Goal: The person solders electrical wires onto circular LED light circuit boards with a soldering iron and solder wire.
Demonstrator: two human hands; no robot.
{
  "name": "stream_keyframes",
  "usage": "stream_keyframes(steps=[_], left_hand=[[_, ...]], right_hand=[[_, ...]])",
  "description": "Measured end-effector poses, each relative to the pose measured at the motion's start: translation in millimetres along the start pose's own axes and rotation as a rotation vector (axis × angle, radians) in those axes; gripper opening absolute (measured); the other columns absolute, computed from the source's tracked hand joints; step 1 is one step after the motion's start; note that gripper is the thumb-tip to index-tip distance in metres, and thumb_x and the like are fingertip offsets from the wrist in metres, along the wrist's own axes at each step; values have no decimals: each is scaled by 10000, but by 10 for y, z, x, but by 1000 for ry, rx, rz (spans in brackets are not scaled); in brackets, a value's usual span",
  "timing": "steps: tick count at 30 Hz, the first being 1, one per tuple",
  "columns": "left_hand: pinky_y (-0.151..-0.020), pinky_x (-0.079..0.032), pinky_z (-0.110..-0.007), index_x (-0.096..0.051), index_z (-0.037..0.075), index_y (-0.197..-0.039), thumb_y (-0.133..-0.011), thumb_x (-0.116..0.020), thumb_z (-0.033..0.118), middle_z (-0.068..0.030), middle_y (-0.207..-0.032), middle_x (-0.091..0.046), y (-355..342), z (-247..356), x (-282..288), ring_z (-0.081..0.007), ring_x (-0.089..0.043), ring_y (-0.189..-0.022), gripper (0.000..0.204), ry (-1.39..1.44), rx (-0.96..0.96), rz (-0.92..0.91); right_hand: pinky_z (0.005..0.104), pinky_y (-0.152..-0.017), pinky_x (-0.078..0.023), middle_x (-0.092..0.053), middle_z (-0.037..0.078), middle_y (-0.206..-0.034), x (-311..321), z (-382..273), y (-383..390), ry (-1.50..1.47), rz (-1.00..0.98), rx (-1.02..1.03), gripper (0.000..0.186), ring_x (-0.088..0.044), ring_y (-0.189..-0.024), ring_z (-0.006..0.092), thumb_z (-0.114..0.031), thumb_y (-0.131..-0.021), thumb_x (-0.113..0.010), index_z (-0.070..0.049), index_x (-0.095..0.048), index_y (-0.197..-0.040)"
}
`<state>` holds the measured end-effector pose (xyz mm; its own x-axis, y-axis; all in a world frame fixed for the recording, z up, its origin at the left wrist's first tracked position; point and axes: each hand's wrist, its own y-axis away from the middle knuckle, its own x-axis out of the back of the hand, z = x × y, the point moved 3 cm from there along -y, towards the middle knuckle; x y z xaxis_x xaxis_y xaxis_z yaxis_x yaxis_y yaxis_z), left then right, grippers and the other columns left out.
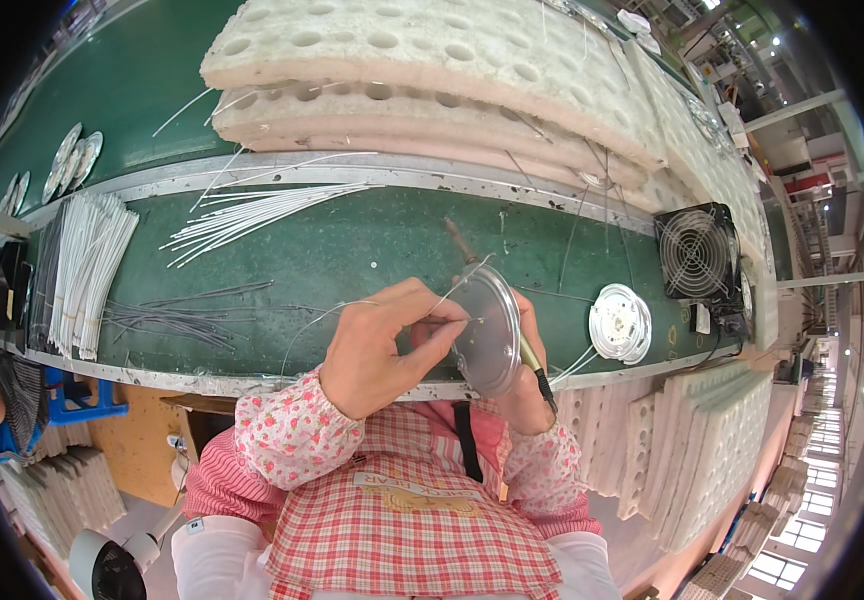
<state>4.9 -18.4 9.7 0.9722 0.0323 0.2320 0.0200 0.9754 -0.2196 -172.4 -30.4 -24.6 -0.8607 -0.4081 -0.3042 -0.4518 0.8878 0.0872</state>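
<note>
Over the near part of the green bench, my left hand (pixel 382 340) pinches a thin white wire (pixel 330 309) between thumb and fingertips, right at the face of a round silver metal disc (pixel 490 335). The disc is tilted nearly upright. Behind it, my right hand (pixel 529 365) is closed around its edge and also holds a soldering iron (pixel 534 366), whose brown tip end points up and away past the disc's top. Part of the iron and most of my right fingers are hidden by the disc.
Stacked silver discs (pixel 620 322) with white wires lie right, near a black fan (pixel 697 252). White wires (pixel 252 215) are spread behind my left hand; grey wires (pixel 187 318) and a white wire bundle (pixel 92 270) lie left. Perforated foam slabs (pixel 412 60) are piled beyond a metal rail.
</note>
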Motion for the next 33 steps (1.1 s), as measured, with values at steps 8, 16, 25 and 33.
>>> stream_keyframes(steps=[8,16,25,33], left_hand=[[-571,-431,-257,-741,26,-946,-811,-735,-11,-35,-768,-629,9,-54,29,-104,-553,-629,141,-20,46,-7],[-631,-441,-298,-722,45,-947,-827,-700,28,-61,-739,-606,127,-195,-51,-178,-557,-603,123,-77,69,65],[-662,-468,-330,-694,14,-869,-775,-797,223,-123,-716,-643,8,-304,-95,-235,-597,-630,251,-360,130,32],[-922,-331,-442,-684,98,-985,-742,-821,330,-66,-1074,-603,-145,-456,-24,-282,-519,-1077,362,-768,105,136]], right_hand=[[398,-1098,-375,-444,175,-1414,11,53,-25,-21,-9,-63,1063,-479,-1297,254,-574,-720,-822,-62,-260,-1462],[449,-1047,-416,-459,236,-1406,-128,77,-23,560,205,281,1002,-495,-1255,339,-368,-579,-963,-60,-416,-1360],[471,-909,-482,-520,223,-1302,-284,82,20,1147,399,499,938,-522,-1133,400,-341,-578,-936,-60,-479,-1348],[335,-657,-527,-676,120,-916,298,-176,237,1150,214,548,431,-645,-735,280,-197,-783,-805,-20,-656,-1148]])
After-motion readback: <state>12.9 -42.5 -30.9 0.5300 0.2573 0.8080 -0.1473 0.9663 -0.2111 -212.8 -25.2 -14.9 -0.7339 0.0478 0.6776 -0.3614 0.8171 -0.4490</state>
